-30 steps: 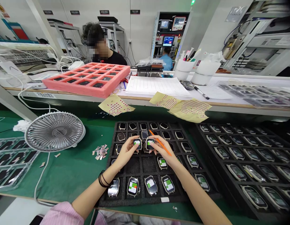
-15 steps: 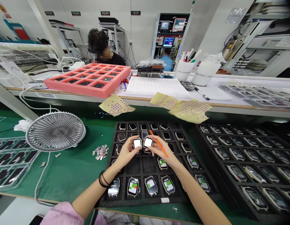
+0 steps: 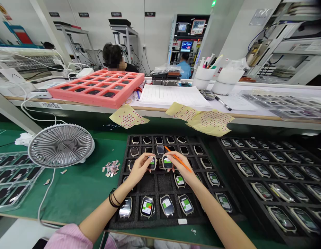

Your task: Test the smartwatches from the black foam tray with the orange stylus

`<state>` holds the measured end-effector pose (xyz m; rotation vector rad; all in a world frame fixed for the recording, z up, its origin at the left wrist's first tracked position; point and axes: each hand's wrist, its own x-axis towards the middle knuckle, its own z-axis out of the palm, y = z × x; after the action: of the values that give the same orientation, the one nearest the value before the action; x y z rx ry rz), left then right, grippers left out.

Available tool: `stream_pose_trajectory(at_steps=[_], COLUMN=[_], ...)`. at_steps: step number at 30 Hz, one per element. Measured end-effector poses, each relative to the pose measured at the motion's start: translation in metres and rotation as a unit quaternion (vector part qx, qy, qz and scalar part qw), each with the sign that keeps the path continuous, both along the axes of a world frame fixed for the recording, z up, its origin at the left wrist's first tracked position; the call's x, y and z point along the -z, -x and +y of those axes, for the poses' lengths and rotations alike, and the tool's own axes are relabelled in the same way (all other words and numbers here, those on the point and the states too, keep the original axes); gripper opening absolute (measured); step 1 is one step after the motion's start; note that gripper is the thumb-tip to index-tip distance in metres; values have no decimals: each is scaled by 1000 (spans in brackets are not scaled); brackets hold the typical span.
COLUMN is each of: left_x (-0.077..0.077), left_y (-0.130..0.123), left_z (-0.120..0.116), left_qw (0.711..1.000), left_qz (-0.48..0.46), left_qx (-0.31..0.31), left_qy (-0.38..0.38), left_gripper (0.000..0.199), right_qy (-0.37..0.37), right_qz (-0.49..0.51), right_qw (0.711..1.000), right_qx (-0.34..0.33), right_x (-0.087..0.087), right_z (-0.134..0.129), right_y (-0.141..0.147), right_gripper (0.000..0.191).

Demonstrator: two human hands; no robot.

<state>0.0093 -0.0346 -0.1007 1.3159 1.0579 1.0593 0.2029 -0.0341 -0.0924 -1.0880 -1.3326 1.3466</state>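
Over the middle of a black foam tray (image 3: 147,224), my left hand (image 3: 140,168) grips a watch body (image 3: 151,164) by its edges. Beside it, my right hand (image 3: 181,166) holds a second watch body (image 3: 167,162), whose screen shows white and green areas. An orange stick (image 3: 179,160) also lies in my right hand, slanting across its back. The two watches are close together but apart. Several watches sit in the tray's compartments; in the front row, one watch (image 3: 147,206) shows green, white and orange areas.
A grey fan (image 3: 67,147) and a pile of small pieces (image 3: 112,168) are left of the tray. Another black tray (image 3: 253,204) of watches stands right. A shelf behind bears a pink foam tray (image 3: 118,100) and papers (image 3: 173,96). Two people are beyond it.
Both held screens have changed from plain white to displays with green areas. My right hand and its watch have shifted slightly right. The person behind the shelf has lowered their head.
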Motion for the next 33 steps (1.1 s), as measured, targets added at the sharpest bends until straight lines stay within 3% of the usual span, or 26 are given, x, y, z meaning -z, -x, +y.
stream_pose_trajectory(at_steps=[8, 21, 28, 33], left_x=[3, 10, 12, 9], left_y=[0, 3, 0, 2], left_z=[1, 5, 3, 4], left_qw=[1000, 1000, 999, 1000], left_qz=[-15, -3, -19, -5], left_qx=[7, 10, 20, -7], left_qy=[-21, -20, -29, -21], left_gripper=[39, 37, 54, 42], right_qy=[-8, -20, -27, -15], right_qz=[26, 16, 13, 15], right_qw=[999, 999, 998, 999], right_qx=[-33, -18, -49, -33], right_x=[5, 5, 8, 7], right_z=[0, 3, 2, 2], right_y=[0, 0, 0, 0], right_gripper=[28, 24, 38, 31])
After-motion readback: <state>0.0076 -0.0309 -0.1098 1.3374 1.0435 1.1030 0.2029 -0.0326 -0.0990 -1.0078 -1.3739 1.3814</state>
